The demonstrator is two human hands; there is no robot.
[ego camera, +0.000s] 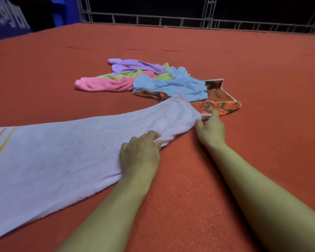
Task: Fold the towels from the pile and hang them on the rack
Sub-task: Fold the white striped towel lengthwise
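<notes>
Early going: the long pale-pink terry towel (65,151) lies unfolded on the red table (225,179), its end pinched by both the left hand (140,153) and the right hand (212,130). The crumpled pile of coloured towels (153,80) waits beyond (no rack visible, apparently).

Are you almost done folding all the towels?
Not nearly. No folded or hung towel shows. The left hand and right hand grip one end of the pale pink towel, laid flat. The pile of purple, green, pink, blue and patterned towels still waits behind.
</notes>
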